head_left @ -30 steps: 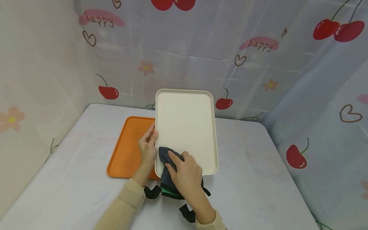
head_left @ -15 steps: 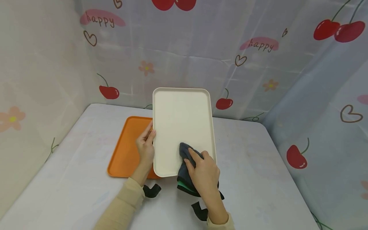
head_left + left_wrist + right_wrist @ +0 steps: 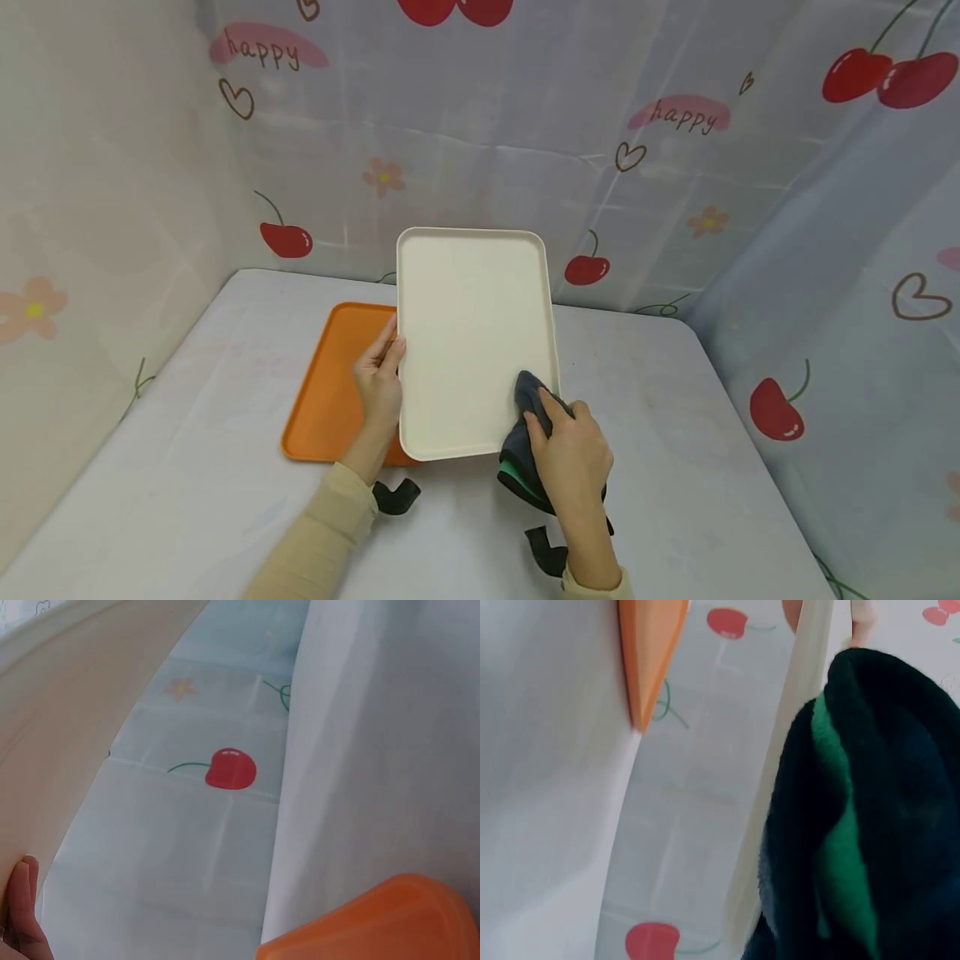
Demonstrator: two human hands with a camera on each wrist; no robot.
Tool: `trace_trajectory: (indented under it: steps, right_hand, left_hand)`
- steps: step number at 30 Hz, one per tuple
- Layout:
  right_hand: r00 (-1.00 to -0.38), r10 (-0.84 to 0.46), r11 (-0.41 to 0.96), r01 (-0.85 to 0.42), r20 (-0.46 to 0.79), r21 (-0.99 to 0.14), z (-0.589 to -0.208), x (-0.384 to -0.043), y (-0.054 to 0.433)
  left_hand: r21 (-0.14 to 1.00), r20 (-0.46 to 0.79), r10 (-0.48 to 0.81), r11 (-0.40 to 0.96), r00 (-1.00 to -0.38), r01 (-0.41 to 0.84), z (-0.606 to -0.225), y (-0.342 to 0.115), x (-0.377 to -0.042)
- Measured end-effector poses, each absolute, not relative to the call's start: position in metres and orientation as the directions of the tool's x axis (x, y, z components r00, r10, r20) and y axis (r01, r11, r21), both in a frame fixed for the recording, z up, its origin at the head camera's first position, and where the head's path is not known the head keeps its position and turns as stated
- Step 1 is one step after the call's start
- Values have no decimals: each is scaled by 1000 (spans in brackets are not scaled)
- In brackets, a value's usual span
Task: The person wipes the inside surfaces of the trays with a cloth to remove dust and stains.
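Cream tray [image 3: 472, 333]: tilted up, partly in front of orange tray [image 3: 322, 408].
Left hand [image 3: 378, 383]: pinches its left edge.
Right hand [image 3: 573, 454]: fingers curled on blue-grey cloth [image 3: 523, 446], lower right corner.
Wiping: likely step; next stroke probably needs left grip steady, cloth pressed flat.

On the printed backdrop curtain [image 3: 480, 100], one word can be read in two places, both times "happy". The first word "happy" [image 3: 262, 50] stands at the upper left of the head view, on a pink patch [image 3: 270, 33]; the second word "happy" [image 3: 682, 115] stands right of the middle and somewhat lower, on another pink patch [image 3: 686, 99]. Both are in small letters, thin and dark, in handwritten style, each going slightly downward to its right end.
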State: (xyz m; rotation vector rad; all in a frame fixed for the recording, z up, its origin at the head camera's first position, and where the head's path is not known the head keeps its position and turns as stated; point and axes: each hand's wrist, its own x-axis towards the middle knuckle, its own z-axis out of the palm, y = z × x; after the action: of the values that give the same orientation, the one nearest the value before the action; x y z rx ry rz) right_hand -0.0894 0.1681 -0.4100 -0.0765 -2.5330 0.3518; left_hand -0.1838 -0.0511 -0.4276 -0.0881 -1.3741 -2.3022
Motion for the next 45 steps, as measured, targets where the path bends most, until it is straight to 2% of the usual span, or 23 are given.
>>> trace_trajectory:
  steps: [5,24,45]
  right_hand:
    - [-819,158,964,6,552,-267,-411,-90,175]
    - [-836,188,956,35,516,-292,-410,-89,160]
    - [-845,-12,965,-149,534,-214,-406,-84,113]
  left_hand:
    - [815,268,-365,-407,-891,412,-427,-53,-185]
    - [821,269,-364,-398,-892,410,-427,-53,-184]
    - [815,298,-382,-374,-875,441,-427,-50,-182]
